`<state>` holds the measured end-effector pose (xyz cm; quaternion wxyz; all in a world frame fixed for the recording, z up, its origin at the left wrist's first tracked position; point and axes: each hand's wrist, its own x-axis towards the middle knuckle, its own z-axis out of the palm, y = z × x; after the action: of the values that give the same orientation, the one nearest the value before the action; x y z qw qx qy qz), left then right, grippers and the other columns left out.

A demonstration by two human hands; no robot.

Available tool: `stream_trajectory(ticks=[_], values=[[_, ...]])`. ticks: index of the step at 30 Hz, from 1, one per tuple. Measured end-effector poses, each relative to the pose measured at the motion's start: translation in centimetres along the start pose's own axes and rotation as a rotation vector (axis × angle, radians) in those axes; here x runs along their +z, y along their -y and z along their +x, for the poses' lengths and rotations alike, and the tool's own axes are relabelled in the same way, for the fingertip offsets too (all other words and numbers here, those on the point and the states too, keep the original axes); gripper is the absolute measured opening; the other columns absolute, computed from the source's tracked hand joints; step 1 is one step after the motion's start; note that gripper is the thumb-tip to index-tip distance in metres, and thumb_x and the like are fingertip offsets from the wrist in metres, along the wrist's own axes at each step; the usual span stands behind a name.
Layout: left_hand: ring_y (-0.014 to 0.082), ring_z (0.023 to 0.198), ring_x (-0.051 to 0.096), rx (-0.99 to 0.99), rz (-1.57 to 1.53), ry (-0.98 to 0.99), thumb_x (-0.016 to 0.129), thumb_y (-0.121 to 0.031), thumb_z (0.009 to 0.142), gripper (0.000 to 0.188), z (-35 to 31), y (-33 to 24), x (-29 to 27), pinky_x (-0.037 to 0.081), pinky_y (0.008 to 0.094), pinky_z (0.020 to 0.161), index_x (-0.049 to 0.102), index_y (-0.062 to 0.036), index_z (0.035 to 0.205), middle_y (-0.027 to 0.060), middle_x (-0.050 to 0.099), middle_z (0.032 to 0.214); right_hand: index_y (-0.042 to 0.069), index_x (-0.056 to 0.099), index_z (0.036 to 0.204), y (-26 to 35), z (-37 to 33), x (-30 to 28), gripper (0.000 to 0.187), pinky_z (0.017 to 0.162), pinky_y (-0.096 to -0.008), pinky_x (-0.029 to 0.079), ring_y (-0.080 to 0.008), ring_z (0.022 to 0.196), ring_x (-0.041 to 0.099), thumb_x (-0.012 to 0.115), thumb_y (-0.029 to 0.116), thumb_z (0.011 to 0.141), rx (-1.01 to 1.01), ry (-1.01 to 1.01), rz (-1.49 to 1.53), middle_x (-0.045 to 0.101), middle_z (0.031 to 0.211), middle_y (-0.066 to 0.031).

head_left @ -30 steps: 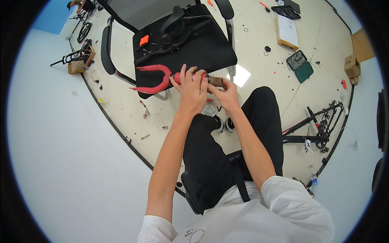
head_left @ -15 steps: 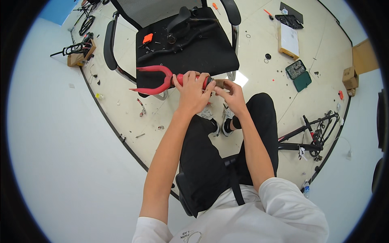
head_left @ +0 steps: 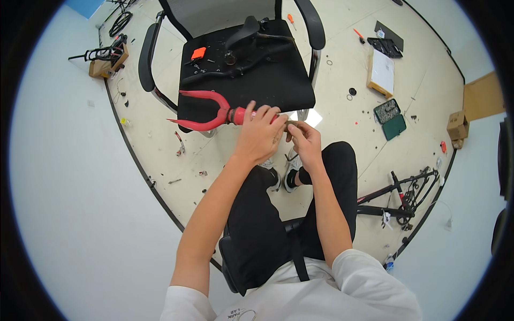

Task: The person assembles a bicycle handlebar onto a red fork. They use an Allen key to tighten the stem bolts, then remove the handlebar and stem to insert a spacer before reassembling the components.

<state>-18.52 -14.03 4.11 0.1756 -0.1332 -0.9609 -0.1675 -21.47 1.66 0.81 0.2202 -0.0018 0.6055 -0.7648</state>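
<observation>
A red bicycle fork (head_left: 219,119) lies crosswise in front of me, its two blades pointing left over the front edge of a black chair seat. My left hand (head_left: 259,134) is wrapped round its red tube, fingers over the top. A dark ring (head_left: 231,116) shows between the fork crown and that hand. At the right end of the tube, my right hand (head_left: 306,142) pinches a small brownish piece (head_left: 289,126), mostly hidden by the fingers; whether it is cloth, paper or part of the fork I cannot tell.
On the office chair (head_left: 257,99) lie a bicycle saddle (head_left: 243,33), black tubular parts, an orange item (head_left: 198,53) and small hardware. A black bicycle frame (head_left: 399,195) rests on the floor at right. Farther off are a green case (head_left: 393,125), a white-topped box (head_left: 381,74) and cartons.
My left hand sits farther right along the tube, exposing more red tube beside the dark ring. Less of the brownish piece shows at my right fingers. The view has shifted slightly.
</observation>
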Motion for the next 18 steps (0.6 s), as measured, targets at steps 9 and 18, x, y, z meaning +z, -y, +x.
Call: stream_trajectory(ticks=[9,18], values=[[0.0218,0.087,0.056,0.138,0.099,0.185,0.073,-0.025,0.068,0.039,1.3,2.1,-0.1,0.04,0.039,0.076,0.055,-0.0092,0.099,0.0043,0.056,0.092,-0.001,0.065,0.107,1.2,0.3,-1.0,0.026,0.044,-0.0176,0.026,0.0004,0.05,0.036,0.062,0.02,0.092,0.043,0.03,-0.067,0.062,0.072,-0.0013],[0.0208,0.086,0.056,0.086,0.091,0.109,0.077,-0.024,0.064,0.045,1.8,1.9,1.2,0.039,0.0362,0.076,0.056,-0.0097,0.1,0.0031,0.055,0.089,-0.001,0.062,0.097,2.0,1.5,-2.6,0.025,0.038,-0.0177,0.02,0.0006,0.043,0.028,0.06,0.024,0.093,0.12,0.049,-0.04,0.054,0.068,0.0007]])
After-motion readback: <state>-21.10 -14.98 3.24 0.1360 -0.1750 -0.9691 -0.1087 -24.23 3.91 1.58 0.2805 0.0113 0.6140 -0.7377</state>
